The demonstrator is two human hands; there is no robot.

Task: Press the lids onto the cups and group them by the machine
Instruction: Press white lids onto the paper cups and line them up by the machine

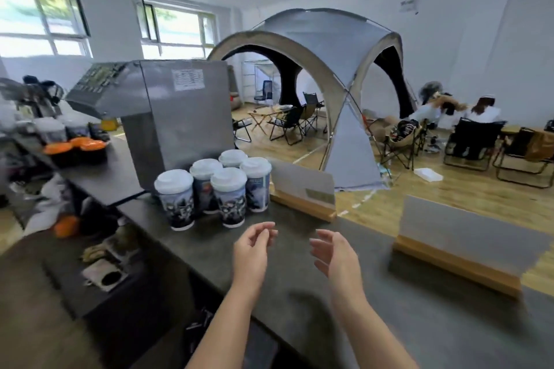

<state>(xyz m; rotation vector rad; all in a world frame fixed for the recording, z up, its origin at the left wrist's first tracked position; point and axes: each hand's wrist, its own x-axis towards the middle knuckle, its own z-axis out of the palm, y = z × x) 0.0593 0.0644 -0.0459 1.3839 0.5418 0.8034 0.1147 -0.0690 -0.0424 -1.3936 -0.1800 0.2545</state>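
Five printed paper cups (213, 192) are standing upright in a tight cluster just in front of the grey machine (180, 111), touching or nearly touching one another, each wearing a white lid (228, 178). They are likely light and thin-walled, so a squeeze at mid-body would probably be denting them; taking hold low on the wall, or pressing flat on the lid rim, looks the safer way. Whether they are holding liquid cannot be told, so tipping is a risk worth respecting. The glossy print may be making them a little slippery.

The left hand (250, 246) is hovering nearer the viewer than the machine, fingers loosely curled and holding nothing; the right hand (332, 252) is hanging beside it, fingers relaxed and empty.

The dark surface (299, 278) is carrying two signs in wooden bases (302, 189) to the right of the machine. Beyond the machine, a grey dome tent (326, 48), folding chairs and seated people are filling a bright room with wooden flooring
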